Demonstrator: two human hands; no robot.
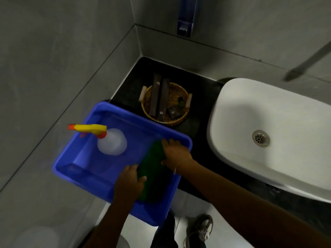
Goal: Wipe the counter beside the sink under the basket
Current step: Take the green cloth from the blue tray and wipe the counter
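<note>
A round wicker basket (176, 120) with dark sachets in it stands on the black counter (129, 85), left of the white sink (250, 126). A blue plastic tub (86, 163) rests partly on the counter's near left corner and juts out over the floor. Inside the tub lies a dark green cloth (154, 172). My left hand (129, 179) grips the cloth's near end. My right hand (176, 153) lies on its far end by the tub's right rim. A clear spray bottle (112, 144) with a yellow trigger lies in the tub.
Grey tiled walls close the corner behind and to the left of the counter. A soap dispenser (185, 24) hangs on the back wall above the basket. A tap spout (308, 63) reaches over the sink. My shoe (200, 230) is on the floor below.
</note>
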